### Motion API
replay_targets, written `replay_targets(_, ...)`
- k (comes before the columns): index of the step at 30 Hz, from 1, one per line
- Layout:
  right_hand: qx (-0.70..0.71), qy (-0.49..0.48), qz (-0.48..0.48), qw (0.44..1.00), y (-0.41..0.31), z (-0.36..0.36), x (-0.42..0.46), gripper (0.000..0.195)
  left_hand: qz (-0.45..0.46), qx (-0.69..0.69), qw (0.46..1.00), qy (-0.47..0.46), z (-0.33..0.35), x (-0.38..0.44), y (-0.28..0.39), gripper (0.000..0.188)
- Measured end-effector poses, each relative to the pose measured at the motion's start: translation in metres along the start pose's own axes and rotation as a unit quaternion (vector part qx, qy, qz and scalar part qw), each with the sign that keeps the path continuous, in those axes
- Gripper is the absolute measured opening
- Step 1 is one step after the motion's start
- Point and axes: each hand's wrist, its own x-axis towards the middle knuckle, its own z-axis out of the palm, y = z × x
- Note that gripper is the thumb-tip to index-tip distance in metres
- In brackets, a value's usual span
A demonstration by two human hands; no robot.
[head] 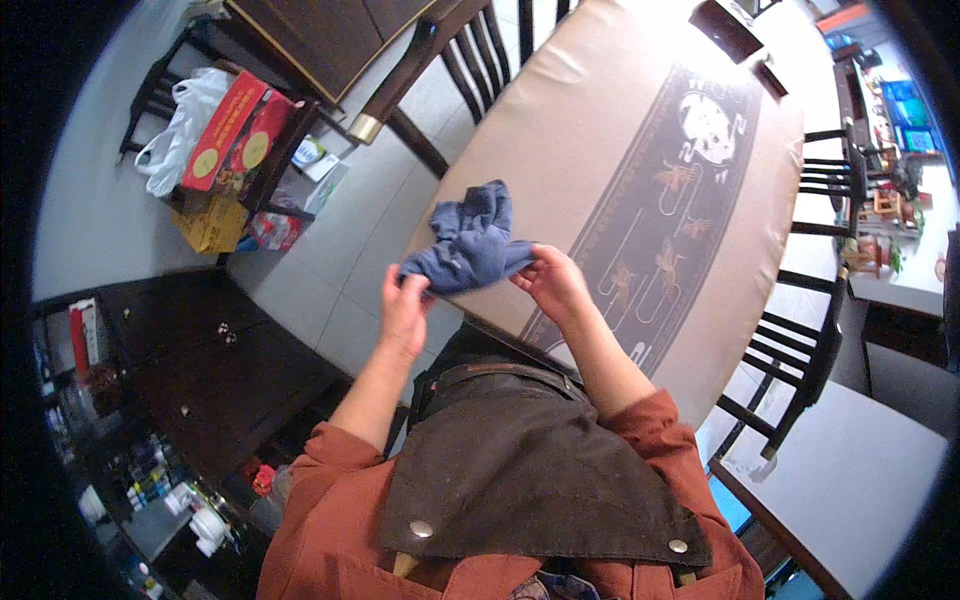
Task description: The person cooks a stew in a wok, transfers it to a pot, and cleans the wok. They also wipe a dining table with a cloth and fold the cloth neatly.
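A crumpled blue cloth (469, 251) is stretched between my two hands over the near left corner of a dining table. Its left edge is pinched by my left hand (406, 306), thumb against fingers. On the other side my right hand (550, 279) grips a narrow end of the cloth. The middle of the cloth is bunched, with a folded part rising at its far side. Beneath and beyond it lies the table's beige cover (555, 161), which has a dark patterned runner (637, 225) along it.
A dark wooden chair (420, 60) stands at the table's left side, others (806, 337) at its right. On the left, a red box (240, 131) and white plastic bag (187, 120) rest on a chair. A dark cabinet (202, 360) stands lower left, a white-topped table (840, 465) lower right.
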Motion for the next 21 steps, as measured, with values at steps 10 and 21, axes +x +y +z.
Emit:
replay_targets(10, 0.106, -0.156, -0.412, 0.891, -0.191, 0.018, -0.175, 0.014, 0.127, -0.084, 0.945, -0.290, 0.167, -0.002, 0.102, 0.029)
replay_targets(21, 0.107, 0.027, -0.522, 0.846, -0.130, -0.077, -0.248, 0.034, 0.189, 0.196, 0.865, -0.422, 0.185, -0.060, 0.043, 0.032)
